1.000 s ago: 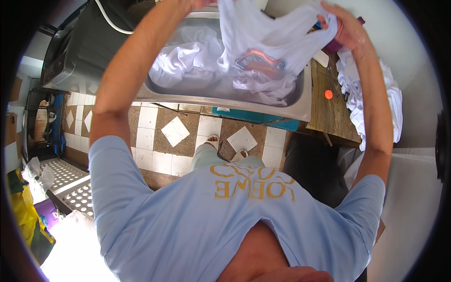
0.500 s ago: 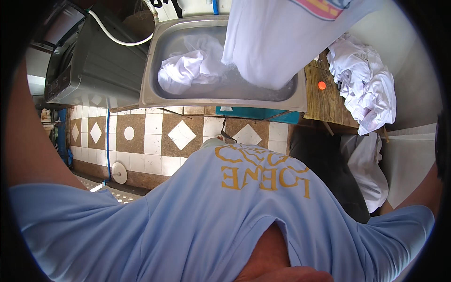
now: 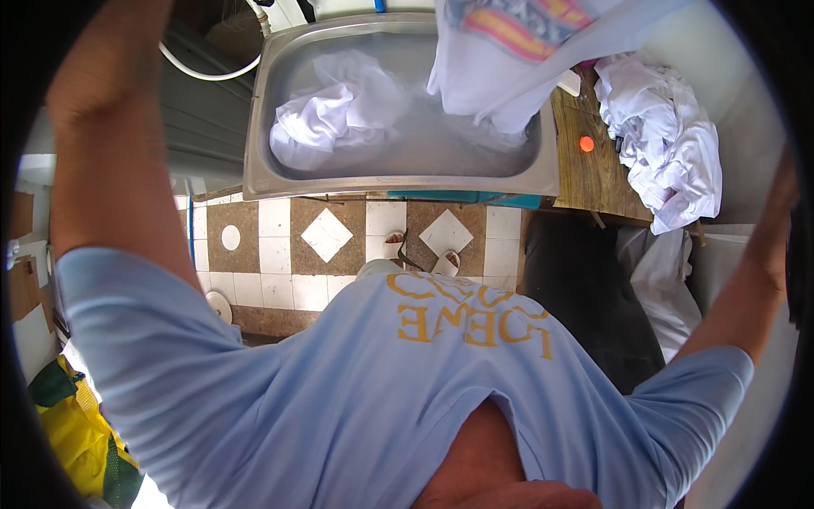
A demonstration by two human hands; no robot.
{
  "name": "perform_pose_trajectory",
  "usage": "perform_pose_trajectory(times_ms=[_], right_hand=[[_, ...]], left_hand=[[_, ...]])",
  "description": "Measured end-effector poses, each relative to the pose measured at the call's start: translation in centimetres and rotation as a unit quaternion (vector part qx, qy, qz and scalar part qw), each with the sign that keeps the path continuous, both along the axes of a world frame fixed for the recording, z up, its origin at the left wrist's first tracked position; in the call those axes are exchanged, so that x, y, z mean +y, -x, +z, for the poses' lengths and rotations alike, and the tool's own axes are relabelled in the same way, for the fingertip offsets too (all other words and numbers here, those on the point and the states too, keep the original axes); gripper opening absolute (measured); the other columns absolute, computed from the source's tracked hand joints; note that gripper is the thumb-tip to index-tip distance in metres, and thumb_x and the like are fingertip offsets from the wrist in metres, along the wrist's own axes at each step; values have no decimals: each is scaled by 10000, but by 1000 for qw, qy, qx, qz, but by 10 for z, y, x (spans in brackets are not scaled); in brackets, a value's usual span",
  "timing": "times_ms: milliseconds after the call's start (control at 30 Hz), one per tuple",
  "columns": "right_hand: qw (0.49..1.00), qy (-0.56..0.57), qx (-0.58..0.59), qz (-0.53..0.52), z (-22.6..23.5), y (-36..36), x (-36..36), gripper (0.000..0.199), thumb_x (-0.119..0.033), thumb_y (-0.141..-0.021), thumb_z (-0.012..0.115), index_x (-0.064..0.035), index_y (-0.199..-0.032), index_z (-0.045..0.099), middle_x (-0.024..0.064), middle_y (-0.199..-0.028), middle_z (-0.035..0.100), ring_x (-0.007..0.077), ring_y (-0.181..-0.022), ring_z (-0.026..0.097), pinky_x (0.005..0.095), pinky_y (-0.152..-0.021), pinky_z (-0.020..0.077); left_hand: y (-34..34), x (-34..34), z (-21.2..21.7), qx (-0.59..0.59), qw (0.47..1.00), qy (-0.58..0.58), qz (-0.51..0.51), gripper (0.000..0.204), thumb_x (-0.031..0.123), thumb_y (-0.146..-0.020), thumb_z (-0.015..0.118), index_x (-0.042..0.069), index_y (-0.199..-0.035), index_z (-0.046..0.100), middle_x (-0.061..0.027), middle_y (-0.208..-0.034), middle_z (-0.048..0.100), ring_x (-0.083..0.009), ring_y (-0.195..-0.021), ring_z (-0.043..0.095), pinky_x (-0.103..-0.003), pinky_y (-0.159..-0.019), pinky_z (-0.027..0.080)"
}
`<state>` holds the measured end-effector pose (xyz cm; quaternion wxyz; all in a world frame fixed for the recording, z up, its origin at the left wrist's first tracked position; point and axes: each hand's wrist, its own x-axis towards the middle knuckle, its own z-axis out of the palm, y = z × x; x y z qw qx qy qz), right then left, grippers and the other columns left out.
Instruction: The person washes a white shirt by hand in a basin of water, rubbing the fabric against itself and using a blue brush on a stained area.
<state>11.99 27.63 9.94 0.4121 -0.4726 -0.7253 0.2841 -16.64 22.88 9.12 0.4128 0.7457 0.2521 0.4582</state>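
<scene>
The printed white cloth (image 3: 517,64) hangs over the sink (image 3: 398,185), toward its right edge. Both hands are out of view, so their grip cannot be told. Drips are best kept within the sink.

The sink (image 3: 398,184) stands ahead of the person. In its left half a bundle of cloth (image 3: 314,127) lies in water; over its right part hangs a garment (image 3: 500,72). Left of the sink is a washing machine (image 3: 199,119). To the right stands the table (image 3: 585,187), bearing a cap (image 3: 586,144) and, farther right, a heap of laundry (image 3: 666,140). Beneath the sink sits a tray (image 3: 519,201).
</scene>
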Motion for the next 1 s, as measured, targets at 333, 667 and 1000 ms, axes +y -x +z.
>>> perform_pose_trajectory(times_ms=[333,667,1000], right_hand=[[993,101,46,-44,-336,48,-66,346,-234,-816,706,-57,-1109,648,136,-1091,629,247,-926,624,369,-807,505],[934,141,-189,-270,-408,114,-41,630,-398,-838,579,-96,-1361,401,333,-1281,428,489,-1131,474,498,-976,372],[752,264,583,-159,-467,91,16,349,-279,-907,503,-27,-1127,602,122,-1070,628,275,-1008,597,406,-850,478]], left_hand=[[-5,16,-326,187,960,54,201,323,266,-793,709,88,-1058,662,-153,-1012,647,-273,-918,605,-351,-819,458],[-40,25,-415,160,931,133,301,724,475,-766,665,156,-1378,444,-257,-1089,555,-409,-1016,555,-475,-896,428],[-73,34,-379,100,941,60,317,311,363,-727,710,127,-929,684,-135,-910,616,-309,-850,608,-434,-706,487]])
